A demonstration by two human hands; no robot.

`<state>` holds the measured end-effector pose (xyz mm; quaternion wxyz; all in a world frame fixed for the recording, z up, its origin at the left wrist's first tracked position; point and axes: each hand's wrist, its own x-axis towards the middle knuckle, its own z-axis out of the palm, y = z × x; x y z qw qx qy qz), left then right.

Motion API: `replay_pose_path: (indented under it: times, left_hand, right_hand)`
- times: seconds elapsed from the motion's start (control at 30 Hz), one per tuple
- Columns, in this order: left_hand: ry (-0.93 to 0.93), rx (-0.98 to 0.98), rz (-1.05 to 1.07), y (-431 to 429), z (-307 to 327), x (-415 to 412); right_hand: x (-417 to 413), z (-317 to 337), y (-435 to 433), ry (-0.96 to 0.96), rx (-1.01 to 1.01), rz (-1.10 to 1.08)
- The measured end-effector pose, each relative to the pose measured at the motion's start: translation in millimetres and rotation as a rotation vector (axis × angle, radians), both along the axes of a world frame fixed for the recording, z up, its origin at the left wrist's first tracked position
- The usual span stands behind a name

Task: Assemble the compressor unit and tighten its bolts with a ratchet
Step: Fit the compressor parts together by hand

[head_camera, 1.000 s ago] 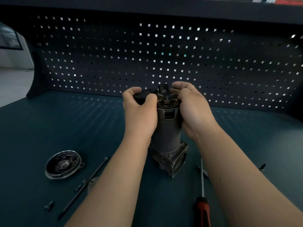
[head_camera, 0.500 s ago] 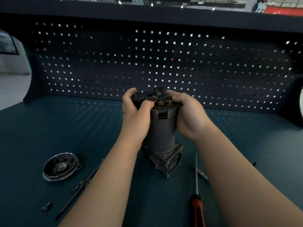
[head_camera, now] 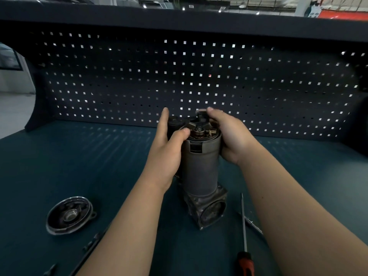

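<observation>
Gripping upright compressor unit (head_camera: 201, 168) — left hand (head_camera: 165, 154) thumb on rim, right hand (head_camera: 229, 138) curled round top.

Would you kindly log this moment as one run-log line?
left hand: grips compressor | right hand: grips its top | cap: lying off, left | screwdriver: lying right

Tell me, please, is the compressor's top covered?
Uncovered: the compressor shows bare brush parts on top; the end cap lies on the bench.
</observation>
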<state>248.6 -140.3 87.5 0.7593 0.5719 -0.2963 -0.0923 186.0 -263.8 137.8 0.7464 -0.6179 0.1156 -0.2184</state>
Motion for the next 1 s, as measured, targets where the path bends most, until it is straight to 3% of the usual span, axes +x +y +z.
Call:
replay_pose_path:
  times: [0.13, 0.33, 0.5, 0.73, 1.0]
  left_hand:
    - [0.046, -0.061, 0.120, -3, -2, -1]
    - [0.088, -0.041, 0.100, -10, 6, -12]
    - [-0.081, -0.018, 0.038, -16, 5, -32]
    - [-0.166, -0.147, -0.009, -16, 1, -37]
    - [-0.277, -0.193, 0.057, -2, -1, -48]
  right_hand:
    - [3, -12, 5, -0.049, 0.007, -0.087]
    - [-18, -21, 6, -0.019, -0.345, -0.447]
    - [-44, -25, -4, -0.066, -0.586, -0.580]
    - [-60, -24, 4, -0.152, -0.445, -0.507]
    - [-70, -13, 7, -0.003, -0.365, -0.366]
